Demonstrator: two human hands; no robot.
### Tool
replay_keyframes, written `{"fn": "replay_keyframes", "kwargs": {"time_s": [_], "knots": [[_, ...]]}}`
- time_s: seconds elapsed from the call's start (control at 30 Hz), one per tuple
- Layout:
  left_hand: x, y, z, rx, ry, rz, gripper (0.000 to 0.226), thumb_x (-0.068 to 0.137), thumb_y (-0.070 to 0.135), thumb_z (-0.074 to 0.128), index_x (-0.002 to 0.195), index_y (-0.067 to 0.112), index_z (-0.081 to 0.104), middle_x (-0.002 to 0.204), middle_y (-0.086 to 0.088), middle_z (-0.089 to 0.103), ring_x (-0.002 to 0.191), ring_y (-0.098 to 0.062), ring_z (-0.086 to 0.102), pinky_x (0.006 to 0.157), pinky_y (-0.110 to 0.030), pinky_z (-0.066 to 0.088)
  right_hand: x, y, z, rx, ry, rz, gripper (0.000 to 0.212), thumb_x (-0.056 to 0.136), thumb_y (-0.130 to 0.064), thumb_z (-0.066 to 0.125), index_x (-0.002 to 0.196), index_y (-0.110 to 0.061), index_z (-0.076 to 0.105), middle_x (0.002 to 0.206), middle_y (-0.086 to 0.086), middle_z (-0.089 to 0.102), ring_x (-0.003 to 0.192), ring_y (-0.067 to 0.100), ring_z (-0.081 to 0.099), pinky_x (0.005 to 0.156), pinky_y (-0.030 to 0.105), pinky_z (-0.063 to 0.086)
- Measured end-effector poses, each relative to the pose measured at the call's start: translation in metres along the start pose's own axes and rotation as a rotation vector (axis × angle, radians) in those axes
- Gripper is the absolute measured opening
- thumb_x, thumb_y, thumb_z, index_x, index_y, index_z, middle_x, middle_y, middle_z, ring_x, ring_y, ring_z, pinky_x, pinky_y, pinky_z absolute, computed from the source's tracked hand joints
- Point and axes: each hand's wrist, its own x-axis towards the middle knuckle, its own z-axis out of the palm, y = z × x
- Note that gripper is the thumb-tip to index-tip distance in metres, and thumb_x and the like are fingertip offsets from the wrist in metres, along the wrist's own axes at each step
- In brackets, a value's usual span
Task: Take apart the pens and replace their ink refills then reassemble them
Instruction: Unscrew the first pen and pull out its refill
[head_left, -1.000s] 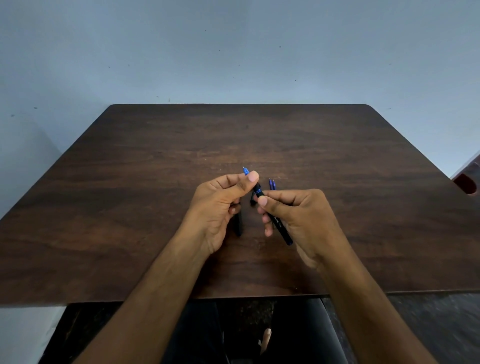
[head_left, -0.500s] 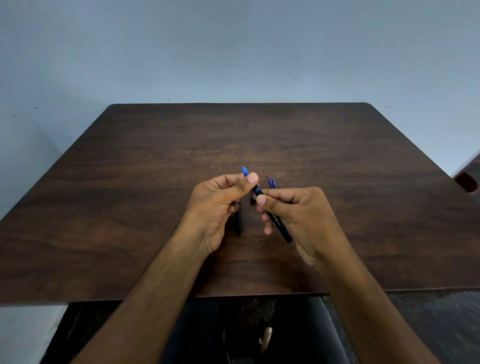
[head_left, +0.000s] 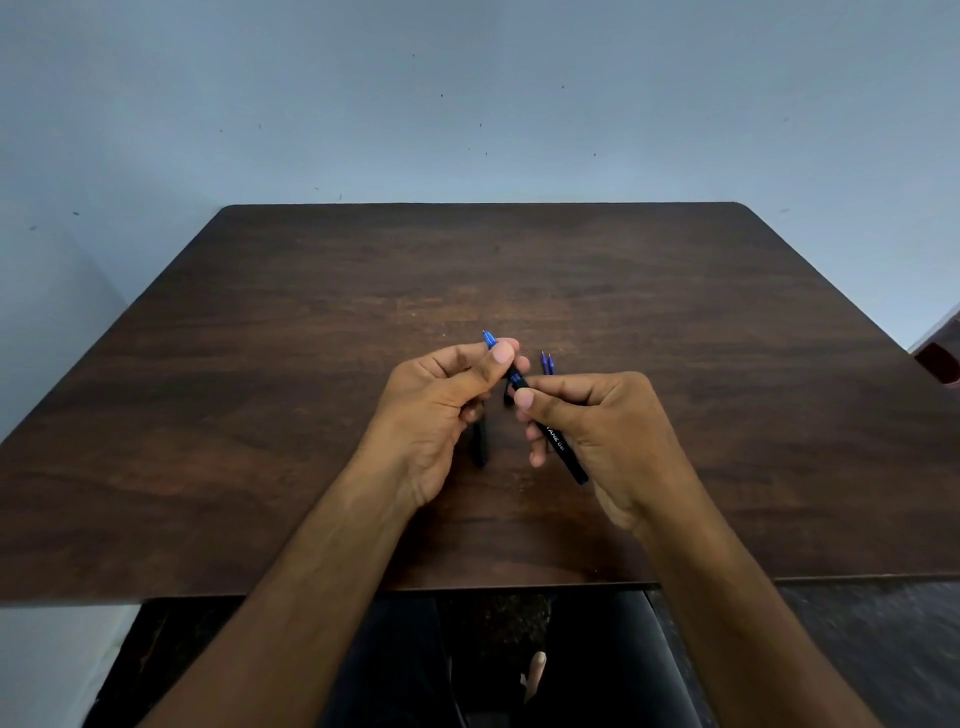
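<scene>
A black pen (head_left: 563, 452) with a blue tip is held tilted above the middle of the dark wooden table (head_left: 260, 389). My left hand (head_left: 441, 410) pinches its blue front end between thumb and forefinger. My right hand (head_left: 602, 431) grips the black barrel, thumb on top. Two blue refills (head_left: 546, 362) lie side by side on the table just beyond my right hand. Another black pen part (head_left: 480, 441) lies on the table, partly hidden under my left hand. A small dark piece (head_left: 508, 397) shows between the two hands.
The table's near edge (head_left: 467, 592) runs just below my forearms. A pale wall stands behind the table. A reddish object (head_left: 937, 361) sits past the table's right edge. My legs and a foot show below the table.
Both hands and the pen stay in nearly the same place. The grip on the pen is unchanged.
</scene>
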Motion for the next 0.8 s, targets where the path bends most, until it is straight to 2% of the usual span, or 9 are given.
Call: {"fn": "replay_keyframes", "kwargs": {"time_s": [0.07,0.13,0.3,0.43,0.57,0.8], "knots": [[0.002,0.000,0.002,-0.016,0.064,0.000,0.026,0.068,0.031,0.080,0.082,0.011,0.074,0.080,-0.001,0.074,0.055,-0.002,0.050,0.057,-0.021,0.035,-0.001,0.000,0.001,-0.019,0.002,0.010,0.018,0.087,-0.006,0.075,0.104,0.000,0.076,0.076,0.021,0.074,0.060,0.023,0.063,0.053,0.031,0.057],[0.005,0.000,0.003,-0.052,0.131,-0.006,0.032,0.062,0.034,0.083,0.080,0.012,0.068,0.069,0.003,0.065,0.054,-0.004,0.045,0.054,-0.021,0.034,-0.001,0.000,0.001,-0.038,0.010,0.017,0.020,0.087,-0.006,0.075,0.105,0.001,0.076,0.079,0.026,0.072,0.059,0.027,0.061,0.054,0.032,0.058],[0.008,0.000,0.002,-0.042,0.139,0.000,0.036,0.062,0.036,0.083,0.084,0.012,0.069,0.071,0.003,0.062,0.057,-0.005,0.043,0.053,-0.020,0.033,-0.004,-0.004,0.000,-0.040,0.022,0.029,0.017,0.086,-0.005,0.075,0.102,-0.003,0.077,0.079,0.029,0.071,0.058,0.025,0.059,0.052,0.030,0.057],[0.007,-0.002,0.003,-0.027,0.133,0.000,0.039,0.064,0.036,0.083,0.088,0.008,0.071,0.065,0.006,0.063,0.054,-0.004,0.043,0.051,-0.019,0.035,-0.004,-0.005,0.002,-0.010,0.030,0.024,0.018,0.088,-0.006,0.074,0.105,-0.009,0.078,0.072,0.018,0.070,0.058,0.020,0.058,0.048,0.028,0.051],[0.007,-0.003,0.004,0.013,0.139,0.022,0.045,0.060,0.040,0.084,0.089,0.007,0.073,0.064,0.006,0.061,0.054,-0.004,0.044,0.052,-0.019,0.037,-0.005,-0.008,0.001,-0.014,0.062,0.041,0.011,0.088,-0.016,0.076,0.093,-0.008,0.081,0.067,0.011,0.070,0.053,0.015,0.058,0.043,0.027,0.048],[0.011,0.004,0.001,-0.008,0.191,0.068,0.037,0.064,0.043,0.082,0.083,0.013,0.073,0.080,0.000,0.073,0.058,-0.005,0.043,0.056,-0.021,0.035,-0.007,-0.013,-0.001,-0.060,0.106,0.118,0.011,0.084,-0.015,0.077,0.079,-0.006,0.081,0.059,0.010,0.065,0.051,0.018,0.053,0.040,0.027,0.042]]}}
